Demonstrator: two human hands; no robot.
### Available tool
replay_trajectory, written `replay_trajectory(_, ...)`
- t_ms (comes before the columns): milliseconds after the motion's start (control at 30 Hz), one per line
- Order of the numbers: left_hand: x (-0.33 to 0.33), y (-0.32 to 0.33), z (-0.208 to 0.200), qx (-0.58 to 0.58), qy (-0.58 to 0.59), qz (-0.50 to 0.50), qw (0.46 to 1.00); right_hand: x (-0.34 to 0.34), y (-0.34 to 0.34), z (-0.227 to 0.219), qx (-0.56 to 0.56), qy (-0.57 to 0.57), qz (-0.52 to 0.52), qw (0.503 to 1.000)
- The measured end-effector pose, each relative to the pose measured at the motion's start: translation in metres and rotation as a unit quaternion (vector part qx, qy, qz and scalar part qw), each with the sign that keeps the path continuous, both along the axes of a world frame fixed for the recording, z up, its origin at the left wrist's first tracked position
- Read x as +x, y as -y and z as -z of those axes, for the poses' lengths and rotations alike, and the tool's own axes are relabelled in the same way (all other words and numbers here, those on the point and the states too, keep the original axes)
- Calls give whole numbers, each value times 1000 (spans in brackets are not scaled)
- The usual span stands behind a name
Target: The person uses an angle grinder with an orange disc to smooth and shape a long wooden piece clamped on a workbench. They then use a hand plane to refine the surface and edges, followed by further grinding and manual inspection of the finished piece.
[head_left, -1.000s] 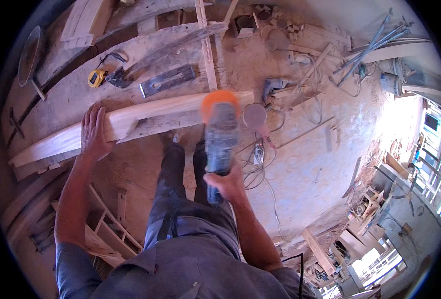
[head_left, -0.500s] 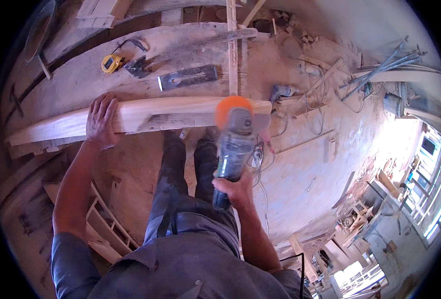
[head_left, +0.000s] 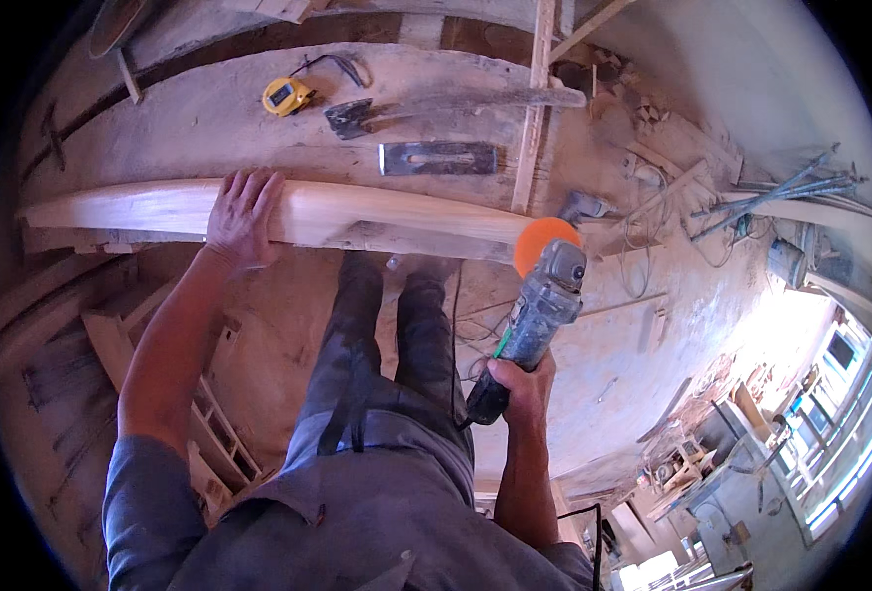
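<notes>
A long, pale, curved wooden piece (head_left: 387, 212) lies crosswise along the near edge of the workbench (head_left: 200, 118). My left hand (head_left: 244, 219) grips it left of its middle, fingers bent over the top. In my right hand (head_left: 525, 384) is an angle grinder (head_left: 539, 315), held by its dark body. Its orange disc (head_left: 544, 244) meets the right end of the wood; whether it presses there I cannot tell. Beyond the wood lie a plane iron (head_left: 439, 158), a dusty hatchet (head_left: 352, 118) with a long handle, and a yellow tape measure (head_left: 286, 96).
An upright wooden strip (head_left: 535, 108) crosses the bench's right part. A power drill (head_left: 584, 207) and cables lie on the dusty floor (head_left: 594, 384) to the right. Metal rods (head_left: 791, 202) lean farther right. A wooden frame (head_left: 224, 433) stands at my left leg.
My right hand has carried the grinder rightward along the wood to its end. The left hand stays on the wood. The whole view has shifted, so bench items appear farther right.
</notes>
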State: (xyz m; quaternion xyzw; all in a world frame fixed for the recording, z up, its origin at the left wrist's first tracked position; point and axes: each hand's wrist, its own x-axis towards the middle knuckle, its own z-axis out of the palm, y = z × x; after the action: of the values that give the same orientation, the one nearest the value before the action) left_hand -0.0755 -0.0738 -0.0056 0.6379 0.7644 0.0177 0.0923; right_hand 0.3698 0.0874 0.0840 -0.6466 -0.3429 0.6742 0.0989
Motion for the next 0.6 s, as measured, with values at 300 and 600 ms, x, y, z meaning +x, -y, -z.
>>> replay_trajectory(300,-2,-6,-1,35,11,12,999,-105,25,-18,-30,-37,-194,980)
replay_trajectory(600,-1,0,-1,52,12,-2,999,-43,-26,-41,-52,-28,-21,998)
